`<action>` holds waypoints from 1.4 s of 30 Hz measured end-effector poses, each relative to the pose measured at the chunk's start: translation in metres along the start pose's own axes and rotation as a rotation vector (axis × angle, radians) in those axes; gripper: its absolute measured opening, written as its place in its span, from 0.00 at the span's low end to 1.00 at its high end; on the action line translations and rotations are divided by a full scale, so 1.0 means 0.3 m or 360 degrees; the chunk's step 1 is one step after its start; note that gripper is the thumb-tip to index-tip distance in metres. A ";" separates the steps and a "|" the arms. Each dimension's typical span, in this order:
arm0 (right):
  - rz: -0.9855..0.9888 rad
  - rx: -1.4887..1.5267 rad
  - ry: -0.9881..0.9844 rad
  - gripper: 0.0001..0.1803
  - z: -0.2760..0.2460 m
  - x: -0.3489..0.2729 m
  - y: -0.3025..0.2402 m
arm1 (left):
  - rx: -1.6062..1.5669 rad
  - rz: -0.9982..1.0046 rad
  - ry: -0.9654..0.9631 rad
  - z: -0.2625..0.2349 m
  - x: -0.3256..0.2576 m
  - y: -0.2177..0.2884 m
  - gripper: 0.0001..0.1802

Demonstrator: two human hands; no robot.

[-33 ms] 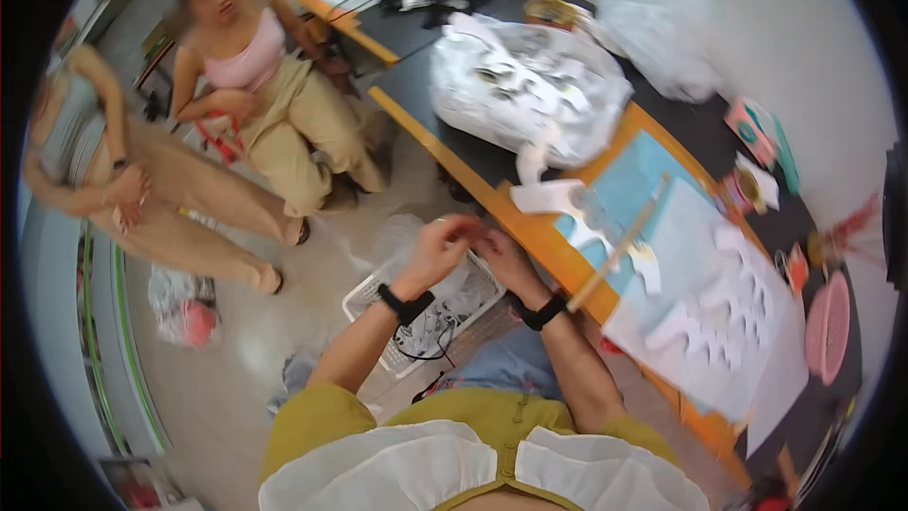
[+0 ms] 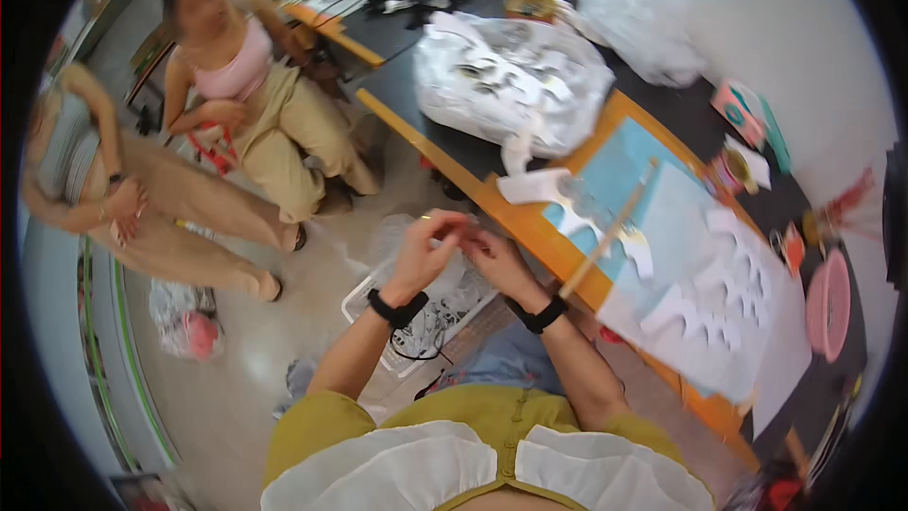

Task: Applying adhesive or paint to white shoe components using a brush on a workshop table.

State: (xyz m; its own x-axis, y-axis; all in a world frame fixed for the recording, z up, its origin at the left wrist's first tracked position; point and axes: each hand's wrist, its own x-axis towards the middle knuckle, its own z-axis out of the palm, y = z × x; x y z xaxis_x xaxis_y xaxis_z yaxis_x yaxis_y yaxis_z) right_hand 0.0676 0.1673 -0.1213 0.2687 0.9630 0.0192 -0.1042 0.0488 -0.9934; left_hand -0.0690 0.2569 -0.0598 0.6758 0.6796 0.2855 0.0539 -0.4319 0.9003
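My left hand (image 2: 427,254) and my right hand (image 2: 498,263) meet over a white plastic basket (image 2: 357,303) on the floor. Both sets of fingers are bent inward with the tips close together. Anything between them is too small or blurred to make out. Below the hands, the basket holds clear plastic bags and small pale pieces, with a dark cord (image 2: 423,357) looped over its near side. Close to the right forearm, a wooden stick (image 2: 605,235) lies across a white cut-out piece (image 2: 579,218) on the orange-edged table (image 2: 426,143).
A plastic bag (image 2: 577,123) heaped with white cut-outs sits on the table. More scalloped white cut-outs (image 2: 714,308) lie on pale sheets, near a pink basket (image 2: 828,308). One person (image 2: 232,66) sits and another (image 2: 90,147) stands at left. A bagged bundle (image 2: 184,317) is on the floor.
The whole view has shifted slightly, with the table's things a little farther left. My hands stay together over the basket, their fingers still bent.
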 end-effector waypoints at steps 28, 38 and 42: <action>-0.0650 -0.1481 0.1266 0.06 -0.488 -0.801 -0.683 | 0.0695 0.0650 -0.0027 0.437 -0.013 0.421 0.17; -0.0288 -0.2091 0.1051 0.23 -0.428 -0.812 -0.602 | 0.0697 0.1178 -0.0389 0.651 -0.139 0.505 0.23; -0.0119 -0.1993 0.0976 0.25 -0.431 -0.818 -0.602 | 0.0739 0.1150 -0.0437 0.651 -0.121 0.469 0.21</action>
State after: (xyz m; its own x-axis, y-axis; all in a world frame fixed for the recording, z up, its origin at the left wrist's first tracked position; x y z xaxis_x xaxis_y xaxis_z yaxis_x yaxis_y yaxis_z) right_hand 0.1443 -0.1121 0.0386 0.6408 0.6846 0.3475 0.7564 -0.4856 -0.4382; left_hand 0.0576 0.0556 -0.0077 0.8086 0.0098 0.5883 -0.2007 -0.9353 0.2915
